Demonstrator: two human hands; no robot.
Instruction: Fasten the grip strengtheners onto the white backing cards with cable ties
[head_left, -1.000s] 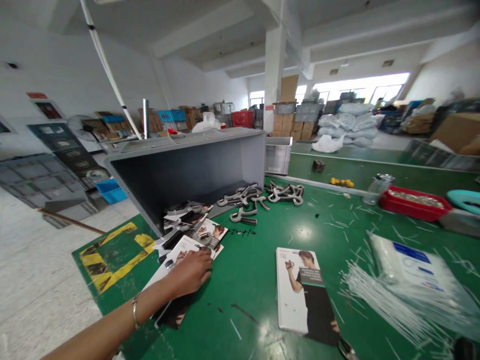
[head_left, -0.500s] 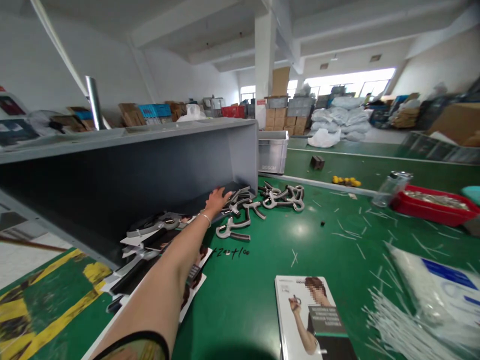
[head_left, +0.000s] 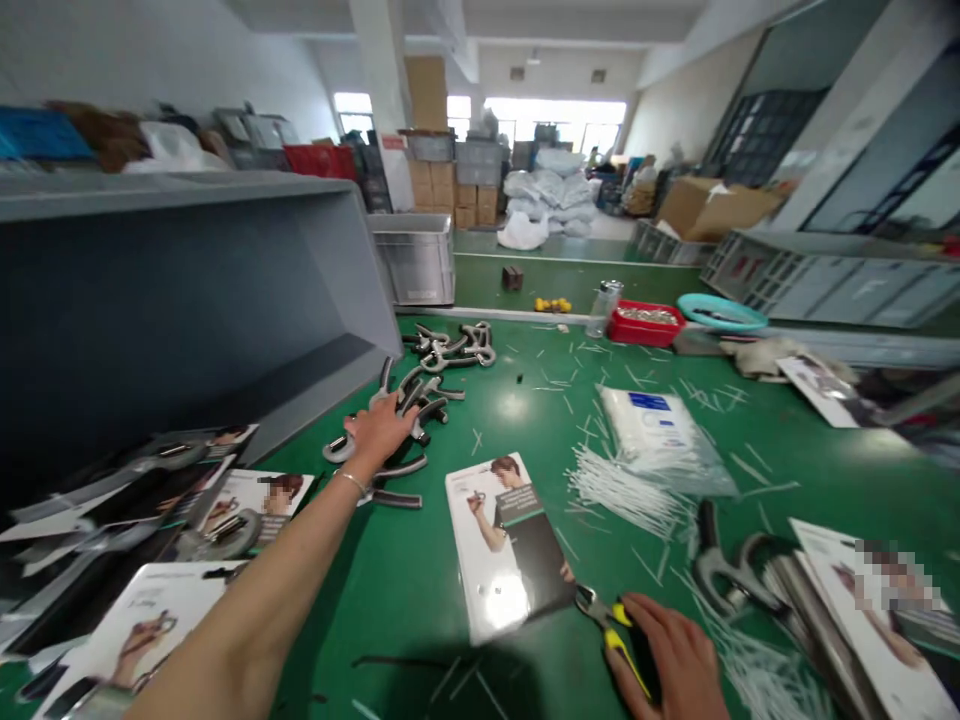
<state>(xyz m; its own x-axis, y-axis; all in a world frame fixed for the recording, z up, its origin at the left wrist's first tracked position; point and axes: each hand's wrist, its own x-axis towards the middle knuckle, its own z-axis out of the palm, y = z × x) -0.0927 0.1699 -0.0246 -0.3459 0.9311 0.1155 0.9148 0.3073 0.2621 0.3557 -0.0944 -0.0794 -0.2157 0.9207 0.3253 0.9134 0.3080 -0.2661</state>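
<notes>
My left hand [head_left: 379,432] reaches into a loose pile of grey and black hand grip strengtheners [head_left: 435,408] on the green table. Its fingers are closed over some of them; how many is hidden. At the lower right, my right hand [head_left: 679,662] is wrapped round yellow and black cutting pliers [head_left: 616,635]. Their jaws point left, beside a stack of printed cards [head_left: 501,540]. At the left lie more cards with grips attached [head_left: 229,535]. Another grip [head_left: 731,575] lies to the right of the pliers.
A large grey bin [head_left: 373,265] lies on its side at the left. White cable ties [head_left: 626,495] are scattered by a plastic bag [head_left: 656,430]. Farther back stand a glass jar [head_left: 603,312], a red tray [head_left: 630,334] of small parts and a turquoise basin [head_left: 701,305].
The view has swung right. My left hand has come away from the bin's edge and closed over the grips in the pile. My right hand with the pliers has come into view.
</notes>
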